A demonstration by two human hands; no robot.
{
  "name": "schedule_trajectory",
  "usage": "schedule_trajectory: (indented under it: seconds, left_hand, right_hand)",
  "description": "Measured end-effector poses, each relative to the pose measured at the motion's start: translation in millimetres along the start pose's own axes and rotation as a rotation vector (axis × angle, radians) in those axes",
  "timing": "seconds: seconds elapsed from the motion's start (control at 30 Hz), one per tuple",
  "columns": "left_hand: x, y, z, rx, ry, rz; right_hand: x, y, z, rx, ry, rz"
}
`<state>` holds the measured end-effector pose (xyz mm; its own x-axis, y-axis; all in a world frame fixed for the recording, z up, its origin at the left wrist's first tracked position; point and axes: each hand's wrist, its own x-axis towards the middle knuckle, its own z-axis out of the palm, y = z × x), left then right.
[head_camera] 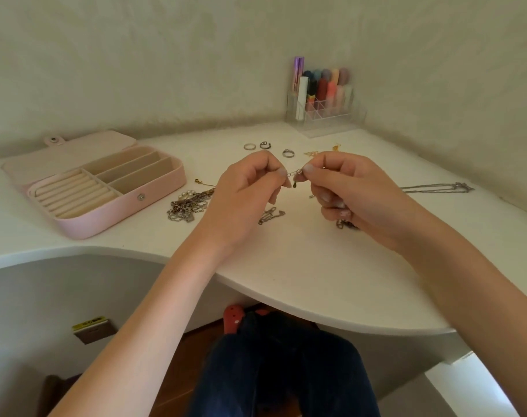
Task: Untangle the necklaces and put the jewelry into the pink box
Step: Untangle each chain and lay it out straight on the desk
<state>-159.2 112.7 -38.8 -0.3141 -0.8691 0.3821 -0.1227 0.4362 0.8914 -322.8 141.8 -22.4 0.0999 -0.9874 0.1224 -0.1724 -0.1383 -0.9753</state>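
White table (286, 266): left hand (244, 191) and right hand (346, 188) each pinch one end of a short chain (294, 173), taut between them; open pink box (106, 188) far left.

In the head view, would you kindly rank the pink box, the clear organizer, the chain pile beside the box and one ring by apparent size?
1. pink box, open, clearly largest.
2. clear organizer; it stands farther back, so its true size may be understated.
3. chain pile.
4. ring, smallest.
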Motion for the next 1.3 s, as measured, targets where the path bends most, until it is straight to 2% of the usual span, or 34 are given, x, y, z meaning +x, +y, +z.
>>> schedule_trajectory:
  seconds: [0.33,0.63,0.83,0.97,1.13,1.3]
  left_hand:
    - [-0.8,-1.1,1.1,0.057,0.018,0.011]
    - [-1.5,-4.3,1.9,0.089,-0.024,0.118]
    - [-2.0,-3.5,3.9,0.132,0.028,0.145]
    - [-1.9,-1.5,3.8,0.074,0.063,0.095]
    - [-0.3,-0.9,2.6,0.003,0.058,0.023]
    - [-0.9,-1.5,0.4,-0.082,0.029,0.011]
  right_hand:
    - [-0.2,3.0,-0.5,-0.218,0.108,-0.079]
    - [-0.8,3.4,1.4,-0.241,0.122,-0.058]
    - [-1.8,3.8,1.6,-0.301,0.158,-0.103]
    - [-5.3,2.0,0.5,-0.273,0.169,-0.255]
    - [-6.5,5.8,3.9,-0.610,0.240,-0.520]
    - [-3.8,7.9,2.6,-0.705,0.315,-0.614]
